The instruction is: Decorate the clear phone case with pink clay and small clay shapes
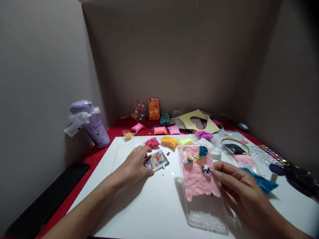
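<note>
Possibly, thumb pressure could smear the pink-clay-coated clear plastic phone case (200, 187), held tilted by the right hand (240, 186) over the white board (139, 209); the left hand (134, 165) spreads wide around a colourful rectangular card (156, 160)

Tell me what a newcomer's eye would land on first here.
Probably the clear phone case, partly coated in pink, in the right hand over the white board. Next, perhaps, the purple bottle at the left, then the orange case standing at the back.

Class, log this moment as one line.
left hand: at picture card; right hand: holding phone case; case: pink layer above, clear below
</note>
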`<state>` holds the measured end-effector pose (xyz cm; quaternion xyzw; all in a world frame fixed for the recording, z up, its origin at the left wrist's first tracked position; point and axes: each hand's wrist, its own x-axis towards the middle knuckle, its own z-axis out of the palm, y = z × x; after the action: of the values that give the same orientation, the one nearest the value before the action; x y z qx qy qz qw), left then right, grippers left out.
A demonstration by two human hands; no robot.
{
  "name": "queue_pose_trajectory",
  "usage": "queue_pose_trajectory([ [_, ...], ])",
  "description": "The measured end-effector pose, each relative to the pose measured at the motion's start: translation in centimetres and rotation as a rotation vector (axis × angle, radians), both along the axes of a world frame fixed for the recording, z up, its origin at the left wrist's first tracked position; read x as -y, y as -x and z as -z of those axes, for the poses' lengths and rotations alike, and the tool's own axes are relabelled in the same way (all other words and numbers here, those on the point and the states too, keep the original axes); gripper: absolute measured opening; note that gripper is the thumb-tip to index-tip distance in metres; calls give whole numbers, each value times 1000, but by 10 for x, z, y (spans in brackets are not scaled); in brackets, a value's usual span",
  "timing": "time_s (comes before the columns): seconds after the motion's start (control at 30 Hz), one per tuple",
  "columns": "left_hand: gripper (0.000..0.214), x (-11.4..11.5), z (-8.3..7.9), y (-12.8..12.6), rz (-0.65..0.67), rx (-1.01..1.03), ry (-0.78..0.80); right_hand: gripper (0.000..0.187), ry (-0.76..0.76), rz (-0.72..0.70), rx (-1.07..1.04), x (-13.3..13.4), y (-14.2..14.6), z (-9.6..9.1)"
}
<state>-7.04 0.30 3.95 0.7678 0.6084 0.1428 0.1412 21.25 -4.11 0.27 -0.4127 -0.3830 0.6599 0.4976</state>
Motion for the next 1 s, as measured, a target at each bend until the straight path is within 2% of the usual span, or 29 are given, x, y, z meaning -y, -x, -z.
queue_pose_trajectory([
  [0.17,52,8,-4,-9,64,119,-3,17,3,7,24,-3,-1,2],
  [0.33,61,9,2,-9,105,201,-24,19,8,41,48,-1,-1,1],
  [0.47,62,5,6,-2,100,255,-11,22,-7,41,92,0,-2,0],
  [0.57,59,4,5,1,91,382,57,22,-10,54,92,0,-1,-1],
  [0.67,59,3,4,2,56,524,165,23,3,50,55,-1,0,-2],
  [0.77,58,2,5,2,20,600,207,26,26,56,35,0,0,-4],
  [1.0,42,0,3,1,-113,608,208,32,54,116,108,0,-1,-3],
])
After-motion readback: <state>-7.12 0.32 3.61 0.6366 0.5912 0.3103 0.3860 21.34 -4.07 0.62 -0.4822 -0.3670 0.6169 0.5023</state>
